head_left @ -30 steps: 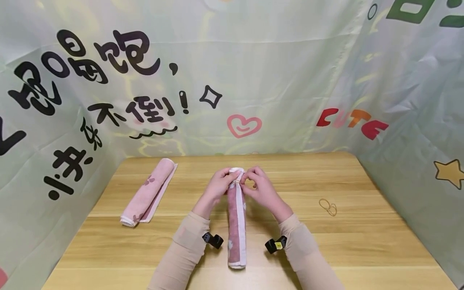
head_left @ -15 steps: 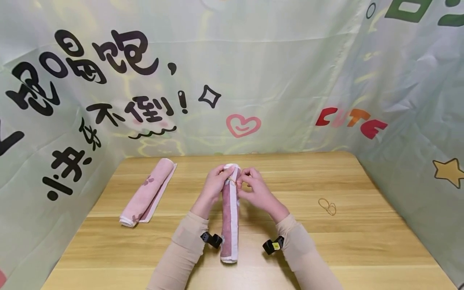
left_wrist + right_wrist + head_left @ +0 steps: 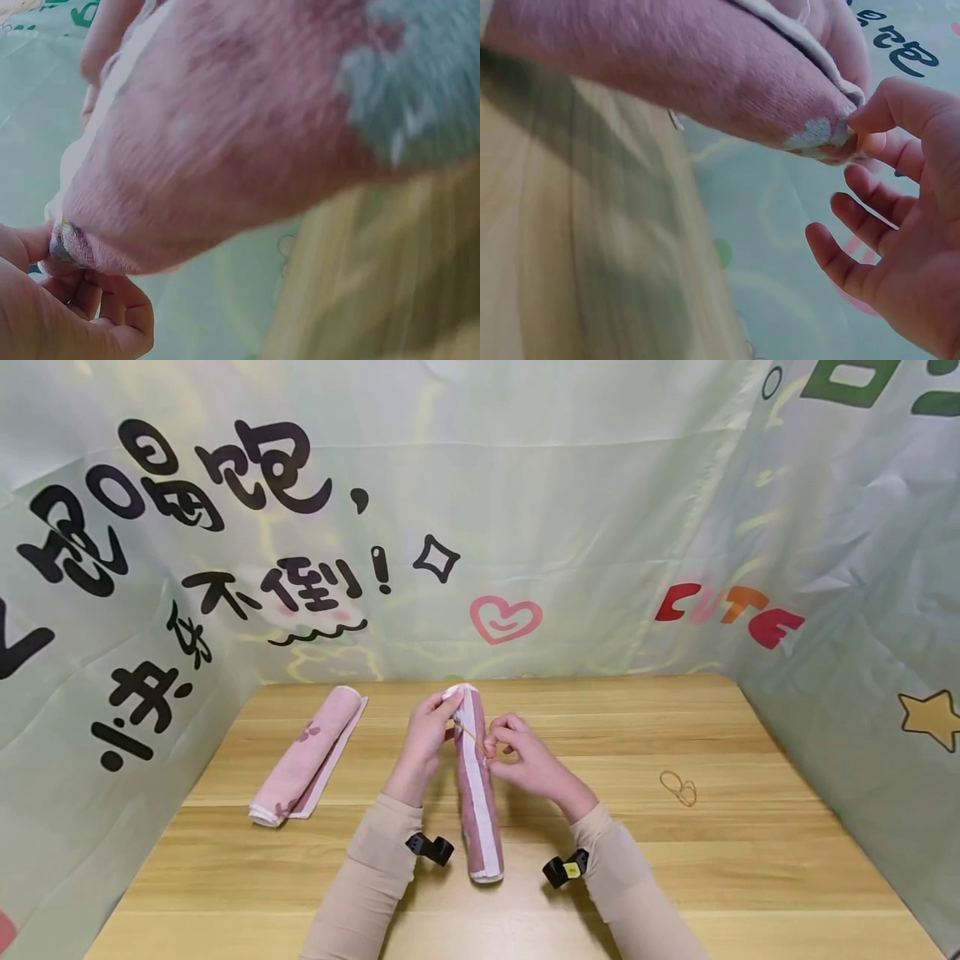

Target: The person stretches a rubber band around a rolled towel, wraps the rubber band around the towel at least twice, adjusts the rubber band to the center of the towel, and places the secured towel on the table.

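Observation:
A dark pink rolled towel point(image 3: 480, 818) with a white edge strip lies between the hands in the head view, its far end tilted left. My left hand point(image 3: 423, 743) grips the roll near that far end, thumb on top. A thin rubber band point(image 3: 470, 733) runs slantwise over the roll, from the left thumb down to the right fingertips. My right hand point(image 3: 528, 764) pinches the band at the roll's right side with thumb and index finger. In the right wrist view, the other fingers of the right hand point(image 3: 922, 225) are spread loosely.
Another rolled towel point(image 3: 307, 760), lighter pink, lies slantwise on the left of the wooden table point(image 3: 675, 877). Loose rubber bands point(image 3: 678, 788) lie on the right. Printed cloth walls point(image 3: 600, 527) stand behind and at both sides.
The towel roll has shifted away from the body, its far end swinging left. The right hand has drawn the rubber band toward the lower right, so it now stretches slantwise over the roll.

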`<state>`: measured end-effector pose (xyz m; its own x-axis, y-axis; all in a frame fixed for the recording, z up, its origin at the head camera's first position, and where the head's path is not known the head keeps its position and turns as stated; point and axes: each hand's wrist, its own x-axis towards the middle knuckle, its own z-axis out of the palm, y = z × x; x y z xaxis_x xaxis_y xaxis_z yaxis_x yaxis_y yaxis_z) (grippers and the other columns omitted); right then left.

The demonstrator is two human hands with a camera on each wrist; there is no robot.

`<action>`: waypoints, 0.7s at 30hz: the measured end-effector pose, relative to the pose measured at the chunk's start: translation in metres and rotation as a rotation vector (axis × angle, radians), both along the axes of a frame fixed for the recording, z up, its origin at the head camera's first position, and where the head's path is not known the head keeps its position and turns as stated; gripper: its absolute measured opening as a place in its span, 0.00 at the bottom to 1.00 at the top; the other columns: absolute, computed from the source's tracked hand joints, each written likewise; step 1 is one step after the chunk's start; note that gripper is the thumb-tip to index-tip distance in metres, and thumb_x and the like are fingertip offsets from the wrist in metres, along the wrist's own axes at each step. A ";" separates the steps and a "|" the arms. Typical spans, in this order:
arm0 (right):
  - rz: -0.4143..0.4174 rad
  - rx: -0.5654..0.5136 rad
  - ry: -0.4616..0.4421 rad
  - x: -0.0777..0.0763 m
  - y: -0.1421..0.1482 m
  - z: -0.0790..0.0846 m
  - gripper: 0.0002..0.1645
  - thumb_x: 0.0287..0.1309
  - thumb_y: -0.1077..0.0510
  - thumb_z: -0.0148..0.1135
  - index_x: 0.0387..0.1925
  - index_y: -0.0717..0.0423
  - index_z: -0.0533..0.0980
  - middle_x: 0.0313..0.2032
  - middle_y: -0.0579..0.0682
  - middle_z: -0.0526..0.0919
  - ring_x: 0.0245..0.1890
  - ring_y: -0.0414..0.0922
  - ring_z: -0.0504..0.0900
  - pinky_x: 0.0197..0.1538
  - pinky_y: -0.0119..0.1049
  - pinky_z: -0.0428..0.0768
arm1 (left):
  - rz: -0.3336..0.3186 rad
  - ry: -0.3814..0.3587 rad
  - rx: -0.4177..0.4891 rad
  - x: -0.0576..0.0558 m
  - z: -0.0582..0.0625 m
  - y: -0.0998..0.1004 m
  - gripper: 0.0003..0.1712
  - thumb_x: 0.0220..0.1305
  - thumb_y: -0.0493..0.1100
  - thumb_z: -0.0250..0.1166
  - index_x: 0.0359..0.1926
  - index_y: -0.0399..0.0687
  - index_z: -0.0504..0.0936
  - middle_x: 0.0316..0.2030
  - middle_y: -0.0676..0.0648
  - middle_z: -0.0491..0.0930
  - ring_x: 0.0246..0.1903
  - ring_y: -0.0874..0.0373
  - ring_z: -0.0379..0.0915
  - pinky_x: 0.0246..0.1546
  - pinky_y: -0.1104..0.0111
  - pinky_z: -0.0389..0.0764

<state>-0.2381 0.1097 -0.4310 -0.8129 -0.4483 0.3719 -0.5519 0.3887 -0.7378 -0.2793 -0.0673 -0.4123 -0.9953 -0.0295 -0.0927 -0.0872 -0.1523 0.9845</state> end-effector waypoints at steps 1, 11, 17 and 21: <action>0.007 -0.003 -0.006 0.000 0.000 0.001 0.11 0.44 0.67 0.62 0.26 0.52 0.70 0.41 0.51 0.73 0.47 0.46 0.69 0.46 0.48 0.77 | 0.009 0.000 0.005 0.000 0.001 -0.001 0.18 0.67 0.47 0.62 0.50 0.36 0.81 0.30 0.55 0.75 0.34 0.62 0.70 0.36 0.67 0.72; -0.019 0.008 -0.028 0.000 0.007 0.007 0.09 0.52 0.65 0.62 0.36 0.54 0.76 0.42 0.53 0.76 0.46 0.51 0.74 0.45 0.46 0.78 | -0.090 0.089 -0.056 0.003 0.004 -0.002 0.15 0.67 0.42 0.62 0.45 0.33 0.81 0.29 0.54 0.75 0.32 0.64 0.72 0.30 0.70 0.76; -0.070 0.040 -0.008 0.001 0.009 0.010 0.16 0.58 0.61 0.64 0.49 0.55 0.78 0.47 0.58 0.78 0.48 0.52 0.76 0.46 0.48 0.78 | -0.038 0.114 -0.077 0.001 0.006 -0.004 0.16 0.67 0.43 0.62 0.46 0.32 0.80 0.34 0.52 0.73 0.32 0.63 0.73 0.29 0.72 0.78; -0.116 0.063 0.017 0.004 0.009 0.013 0.21 0.59 0.60 0.63 0.55 0.54 0.75 0.50 0.58 0.78 0.51 0.54 0.76 0.47 0.51 0.79 | 0.012 0.123 -0.065 0.000 0.009 -0.008 0.14 0.67 0.41 0.62 0.44 0.31 0.77 0.35 0.49 0.71 0.31 0.62 0.73 0.28 0.72 0.81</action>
<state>-0.2343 0.1183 -0.4182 -0.8546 -0.3742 0.3600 -0.5125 0.4964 -0.7007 -0.2791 -0.0752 -0.4037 -0.9985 -0.0433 0.0324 0.0361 -0.0879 0.9955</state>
